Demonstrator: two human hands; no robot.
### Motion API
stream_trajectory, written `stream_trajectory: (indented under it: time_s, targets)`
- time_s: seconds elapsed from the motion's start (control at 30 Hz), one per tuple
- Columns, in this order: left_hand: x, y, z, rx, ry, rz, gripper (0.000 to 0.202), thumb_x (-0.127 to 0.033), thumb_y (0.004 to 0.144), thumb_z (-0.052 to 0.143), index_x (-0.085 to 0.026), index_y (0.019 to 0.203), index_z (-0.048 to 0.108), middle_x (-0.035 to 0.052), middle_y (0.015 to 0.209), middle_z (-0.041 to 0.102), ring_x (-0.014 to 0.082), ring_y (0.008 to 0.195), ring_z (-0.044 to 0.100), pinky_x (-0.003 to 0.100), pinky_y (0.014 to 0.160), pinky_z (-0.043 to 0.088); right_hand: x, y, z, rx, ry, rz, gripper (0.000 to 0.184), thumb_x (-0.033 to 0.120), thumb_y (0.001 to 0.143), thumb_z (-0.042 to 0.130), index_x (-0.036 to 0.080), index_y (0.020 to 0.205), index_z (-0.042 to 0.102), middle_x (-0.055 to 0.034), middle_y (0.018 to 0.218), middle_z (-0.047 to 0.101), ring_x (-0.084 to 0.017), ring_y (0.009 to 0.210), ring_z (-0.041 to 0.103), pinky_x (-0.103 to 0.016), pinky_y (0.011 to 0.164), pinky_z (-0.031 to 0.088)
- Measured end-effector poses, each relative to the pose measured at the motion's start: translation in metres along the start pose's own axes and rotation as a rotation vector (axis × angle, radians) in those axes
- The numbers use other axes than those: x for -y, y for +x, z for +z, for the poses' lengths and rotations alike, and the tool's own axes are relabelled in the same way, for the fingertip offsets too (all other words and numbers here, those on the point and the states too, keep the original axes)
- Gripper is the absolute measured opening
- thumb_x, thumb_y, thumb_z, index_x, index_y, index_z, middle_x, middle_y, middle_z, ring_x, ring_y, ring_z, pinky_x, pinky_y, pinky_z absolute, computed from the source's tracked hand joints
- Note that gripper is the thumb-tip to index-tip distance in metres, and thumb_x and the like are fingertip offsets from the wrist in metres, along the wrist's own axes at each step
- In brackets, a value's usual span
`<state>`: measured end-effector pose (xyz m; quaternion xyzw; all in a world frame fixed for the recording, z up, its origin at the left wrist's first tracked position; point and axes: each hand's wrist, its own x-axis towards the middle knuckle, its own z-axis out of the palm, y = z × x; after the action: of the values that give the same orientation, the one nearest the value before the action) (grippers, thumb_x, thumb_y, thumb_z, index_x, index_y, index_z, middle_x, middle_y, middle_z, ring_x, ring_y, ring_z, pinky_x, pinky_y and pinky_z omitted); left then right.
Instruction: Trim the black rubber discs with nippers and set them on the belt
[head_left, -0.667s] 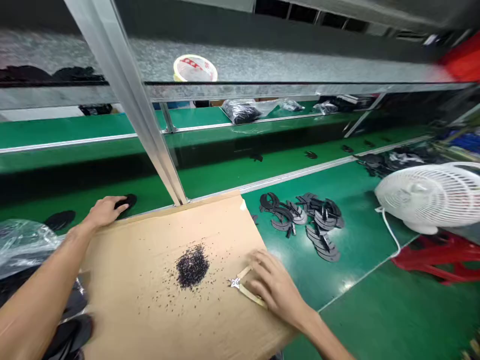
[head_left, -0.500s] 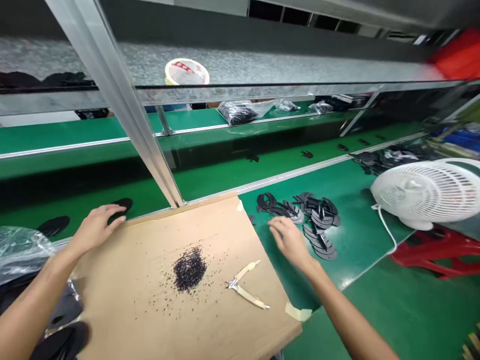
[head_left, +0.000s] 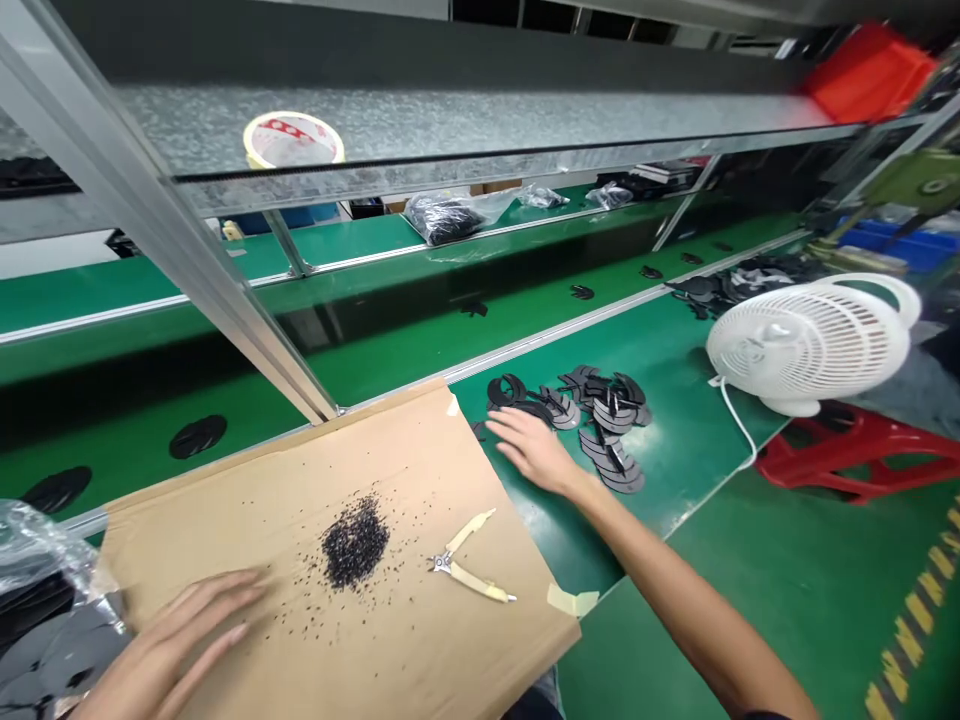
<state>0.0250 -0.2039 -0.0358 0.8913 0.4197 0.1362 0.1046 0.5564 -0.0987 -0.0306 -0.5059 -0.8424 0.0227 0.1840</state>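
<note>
My left hand [head_left: 187, 640] is over the lower left of the brown cardboard [head_left: 255, 540], fingers stretched out and holding nothing. My right hand [head_left: 534, 448] reaches over the green bench beside the cardboard, fingers extended, at the near edge of a pile of black curved parts [head_left: 611, 415]. Whether its fingertips touch a part I cannot tell. On the cardboard lies a heap of tiny black bits [head_left: 355, 543]. Right of the heap rest side cutters [head_left: 469, 565] with tape-wrapped handles, jaws pointing left. Black flat discs [head_left: 198, 437] lie on the green belt behind the cardboard.
A white fan [head_left: 810, 340] stands on the bench at right, above a red stool [head_left: 855, 455]. Clear plastic bags with black parts [head_left: 52, 620] sit at lower left. A metal post [head_left: 172, 230] rises behind the cardboard. A tape roll [head_left: 292, 142] sits on the shelf.
My left hand has left the black disc on the belt and come back over the cardboard. My right hand stays by the curved parts. The view has shifted to the right.
</note>
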Motion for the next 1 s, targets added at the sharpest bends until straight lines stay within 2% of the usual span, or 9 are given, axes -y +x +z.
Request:
stream_trajectory:
  time_s: [0.13,0.27,0.37,0.5,0.6,0.7,0.8,0.87,1.0]
  targets:
    - [-0.023,0.034,-0.012,-0.041,0.008,0.088,0.034,-0.039,0.099,0.052,-0.038,0.130,0.067,-0.0004,0.128,0.073,0.0227,0.110,0.074,0.028,0.085,0.065,0.015,0.011,0.027,0.015,0.021,-0.038,0.034,0.029,0.104,0.048,0.021,0.130,0.068,-0.0075,0.136,0.066,-0.027,0.140,0.049,-0.047,0.112,0.047]
    - [-0.044,0.046,-0.016,-0.062,-0.036,0.081,0.034,-0.037,0.098,0.055,-0.034,0.130,0.066,0.0024,0.126,0.074,0.0235,0.110,0.074,0.028,0.084,0.065,-0.001,-0.003,0.020,-0.017,0.018,0.008,0.034,0.022,0.102,0.047,0.019,0.128,0.069,-0.0128,0.136,0.065,-0.031,0.143,0.045,-0.055,0.112,0.044]
    - [-0.070,0.069,-0.012,-0.016,-0.088,0.098,0.031,-0.034,0.100,0.054,-0.032,0.128,0.067,0.0052,0.128,0.072,0.0245,0.115,0.071,0.032,0.092,0.063,-0.004,-0.013,0.015,-0.036,0.032,0.016,0.034,0.020,0.101,0.047,0.017,0.127,0.069,-0.0149,0.141,0.060,-0.032,0.144,0.043,-0.056,0.113,0.044]
    - [-0.113,0.130,0.008,0.150,-0.160,0.173,0.033,-0.029,0.104,0.045,-0.031,0.131,0.065,0.0060,0.138,0.065,0.0244,0.127,0.062,0.038,0.103,0.057,0.012,-0.019,0.018,-0.020,0.064,-0.028,0.031,0.020,0.102,0.049,0.020,0.123,0.071,-0.0102,0.138,0.064,-0.027,0.141,0.049,-0.048,0.112,0.047]
    - [-0.133,0.189,0.033,0.183,-0.142,0.211,0.038,-0.029,0.105,0.041,-0.027,0.135,0.063,0.0089,0.145,0.060,0.0273,0.134,0.056,0.047,0.112,0.049,0.024,-0.024,0.021,-0.019,0.069,-0.032,0.030,0.019,0.100,0.051,0.021,0.122,0.072,-0.0090,0.134,0.067,-0.025,0.139,0.051,-0.046,0.112,0.047]
    - [-0.139,0.246,0.058,0.176,-0.029,0.118,0.042,-0.031,0.105,0.039,-0.022,0.142,0.058,0.0125,0.155,0.049,0.0312,0.144,0.046,0.052,0.119,0.040,0.030,-0.037,0.016,-0.057,0.062,0.013,0.030,0.018,0.100,0.050,0.020,0.121,0.071,-0.0113,0.136,0.065,-0.027,0.140,0.049,-0.049,0.112,0.046]
    - [-0.134,0.280,0.077,0.178,0.046,-0.002,0.044,-0.036,0.105,0.040,-0.021,0.142,0.058,0.0143,0.157,0.047,0.0344,0.147,0.041,0.056,0.119,0.036,0.028,-0.060,0.002,-0.109,0.058,0.074,0.029,0.021,0.101,0.050,0.022,0.119,0.073,-0.0103,0.137,0.064,-0.027,0.139,0.050,-0.050,0.111,0.047]
    - [-0.129,0.286,0.086,0.178,0.050,-0.018,0.044,-0.038,0.104,0.042,-0.022,0.141,0.059,0.0142,0.156,0.048,0.0355,0.146,0.042,0.058,0.119,0.035,0.020,-0.081,-0.011,-0.156,0.046,0.142,0.029,0.023,0.101,0.049,0.024,0.117,0.073,-0.0091,0.134,0.066,-0.027,0.135,0.054,-0.049,0.110,0.049]
    - [-0.120,0.275,0.099,0.107,0.033,0.017,0.044,-0.038,0.104,0.041,-0.023,0.142,0.058,0.0131,0.156,0.049,0.0361,0.145,0.043,0.060,0.119,0.035,-0.007,-0.124,-0.038,-0.285,-0.027,0.379,0.036,0.028,0.104,0.039,0.021,0.123,0.069,-0.0130,0.130,0.066,-0.029,0.125,0.060,-0.052,0.107,0.050]
